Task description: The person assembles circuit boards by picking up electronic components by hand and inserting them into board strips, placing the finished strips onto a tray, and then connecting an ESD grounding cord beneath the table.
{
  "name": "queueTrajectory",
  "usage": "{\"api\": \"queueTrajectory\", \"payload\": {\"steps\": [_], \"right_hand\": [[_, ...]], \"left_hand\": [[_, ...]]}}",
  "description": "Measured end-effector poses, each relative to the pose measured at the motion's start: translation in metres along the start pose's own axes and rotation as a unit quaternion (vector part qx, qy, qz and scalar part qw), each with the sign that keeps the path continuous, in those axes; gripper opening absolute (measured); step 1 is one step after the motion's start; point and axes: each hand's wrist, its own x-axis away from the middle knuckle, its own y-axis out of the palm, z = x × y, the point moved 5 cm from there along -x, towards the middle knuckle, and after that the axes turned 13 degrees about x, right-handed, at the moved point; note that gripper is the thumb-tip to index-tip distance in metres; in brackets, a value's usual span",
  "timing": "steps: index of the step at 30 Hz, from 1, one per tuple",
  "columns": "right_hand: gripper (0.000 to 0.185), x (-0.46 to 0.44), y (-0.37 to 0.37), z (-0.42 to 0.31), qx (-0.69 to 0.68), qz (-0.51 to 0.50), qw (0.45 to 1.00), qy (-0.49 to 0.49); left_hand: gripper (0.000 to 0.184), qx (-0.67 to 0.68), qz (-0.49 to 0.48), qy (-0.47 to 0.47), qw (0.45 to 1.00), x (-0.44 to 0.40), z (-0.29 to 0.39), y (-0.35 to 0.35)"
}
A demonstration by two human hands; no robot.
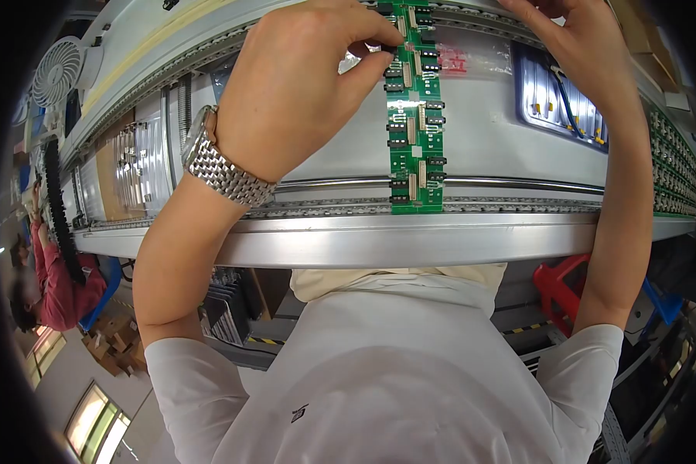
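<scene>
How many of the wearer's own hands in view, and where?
2. Left hand: at the far end of the green board. Right hand: right of that board, partly cut off by the picture's top edge.

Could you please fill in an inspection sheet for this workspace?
Surface: pale worktop between chain rails.
Job's things: green circuit board lying across the rails, with black components and white connectors.
Clutter: clear plastic bag with red print; blue tray of small parts.
Hands: left hand has its fingertips at the board's upper part; right hand partly out of frame, grip unclear.
Cables: dark curved strand in the tray, possibly a cable.
Surroundings: white fan, red stool, another person in red.
</scene>
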Motion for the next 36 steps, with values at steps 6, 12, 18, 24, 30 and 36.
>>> {"api": "queueTrajectory", "payload": {"steps": [6,12,18,24,30,36], "right_hand": [[0.009,-0.001,0.0,0.008,0.026,-0.021,0.999,-0.009],[0.008,-0.002,0.004,0.007,0.118,0.004,0.977,-0.175],[0.009,0.02,0.017,-0.015,0.089,0.019,0.989,-0.116],[0.019,0.061,0.039,-0.077,0.115,-0.084,0.915,-0.377],[0.016,0.066,0.048,-0.081,0.194,-0.083,0.905,-0.369],[0.014,0.064,0.048,-0.077,0.215,-0.097,0.907,-0.348]], "left_hand": [[0.014,0.0,0.002,0.003,1.0,0.002,-0.001,0.002],[0.014,-0.004,-0.013,0.0,1.0,0.004,-0.002,0.005],[0.015,0.005,-0.014,0.016,1.0,0.002,0.006,-0.001],[0.016,0.046,0.058,-0.09,0.993,0.01,-0.006,-0.017],[0.019,-0.07,0.115,-0.115,0.984,0.016,-0.087,-0.053],[0.022,-0.192,0.145,-0.126,0.962,0.031,-0.118,-0.083]]}}
